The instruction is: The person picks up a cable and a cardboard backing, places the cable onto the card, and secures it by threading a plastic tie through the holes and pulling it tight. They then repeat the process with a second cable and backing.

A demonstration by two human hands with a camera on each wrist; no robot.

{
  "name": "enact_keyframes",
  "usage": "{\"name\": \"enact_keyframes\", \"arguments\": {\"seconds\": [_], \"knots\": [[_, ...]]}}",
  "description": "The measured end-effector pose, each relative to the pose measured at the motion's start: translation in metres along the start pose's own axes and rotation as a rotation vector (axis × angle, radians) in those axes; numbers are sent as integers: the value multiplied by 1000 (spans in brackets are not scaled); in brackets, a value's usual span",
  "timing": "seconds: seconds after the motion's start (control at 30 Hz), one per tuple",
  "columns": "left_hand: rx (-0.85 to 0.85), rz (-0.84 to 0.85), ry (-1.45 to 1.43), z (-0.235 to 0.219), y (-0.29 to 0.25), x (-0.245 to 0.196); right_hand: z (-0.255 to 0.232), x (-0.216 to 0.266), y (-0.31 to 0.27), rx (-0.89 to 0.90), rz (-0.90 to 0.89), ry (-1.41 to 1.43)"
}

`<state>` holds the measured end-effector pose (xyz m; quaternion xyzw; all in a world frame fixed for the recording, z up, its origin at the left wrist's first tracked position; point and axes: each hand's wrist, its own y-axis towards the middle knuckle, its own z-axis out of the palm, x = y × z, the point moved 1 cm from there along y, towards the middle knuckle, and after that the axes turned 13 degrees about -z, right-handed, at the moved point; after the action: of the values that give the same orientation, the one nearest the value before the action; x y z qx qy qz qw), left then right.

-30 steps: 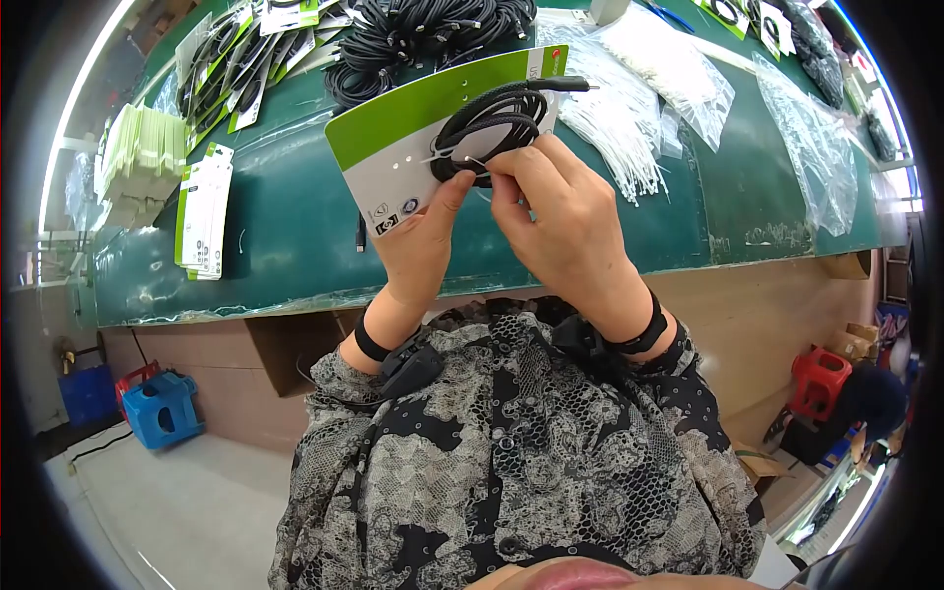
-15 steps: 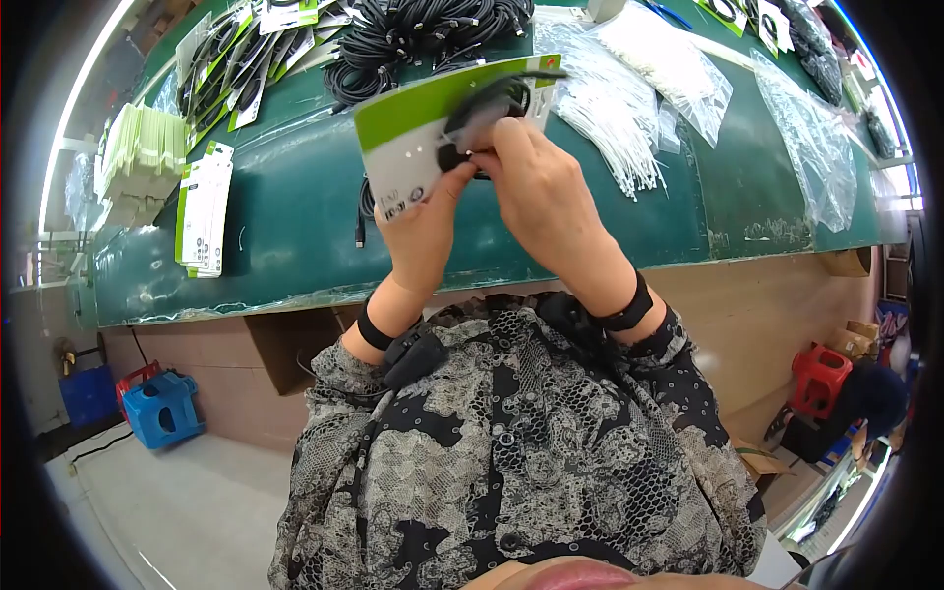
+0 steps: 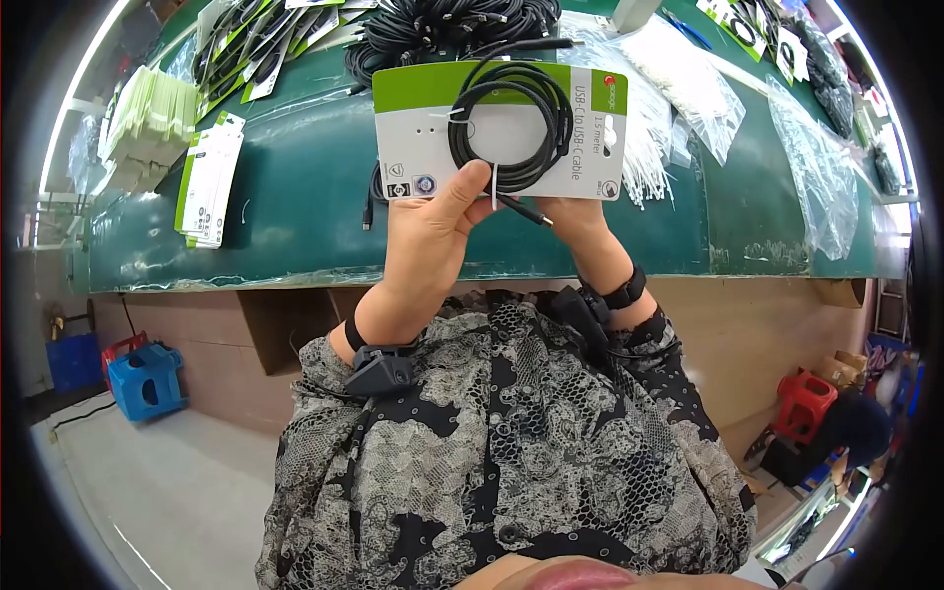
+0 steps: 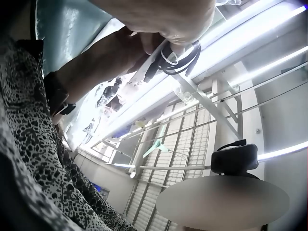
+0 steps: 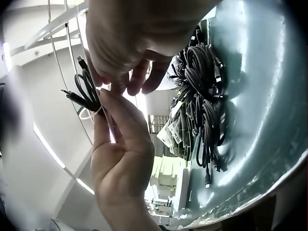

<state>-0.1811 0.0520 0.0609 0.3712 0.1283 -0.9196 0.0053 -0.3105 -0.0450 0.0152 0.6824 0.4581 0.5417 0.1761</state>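
A green-and-white USB-C cable card [image 3: 403,147] is held up over the table, facing the head camera. On its front lies a coiled black cable [image 3: 565,123], with white cable ties [image 3: 495,180] around the coil at the left and bottom. My left hand [image 3: 425,236] grips the card's lower edge, thumb over the front by the lower tie. My right hand [image 3: 580,221] reaches behind the card, its fingers hidden in the head view. In the right wrist view, its bent fingers [image 5: 137,82] are at the card's back; I cannot tell whether they pinch anything.
Black cables [image 3: 423,39] are heaped behind the card. To the left stand stacked cards [image 3: 152,113], a few loose cards [image 3: 208,182] and a pile of carded cables [image 3: 251,49]. White cable ties [image 3: 644,167] and clear plastic bags [image 3: 801,167] lie to the right.
The card has turned from a tilt to lie level and face the head camera. My right hand has gone from the front of the coil to behind the card; my left hand keeps its grip.
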Motion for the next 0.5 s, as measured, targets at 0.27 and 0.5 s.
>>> {"name": "enact_keyframes", "arguments": {"seconds": [0.27, 0.5], "knots": [[-14, 99, 33, 9, -9, -7, 10, 7, 3, -41, 34, 208], [24, 131, 40, 10, -11, -9, 21, 0, 0, -81, -80, 152]]}}
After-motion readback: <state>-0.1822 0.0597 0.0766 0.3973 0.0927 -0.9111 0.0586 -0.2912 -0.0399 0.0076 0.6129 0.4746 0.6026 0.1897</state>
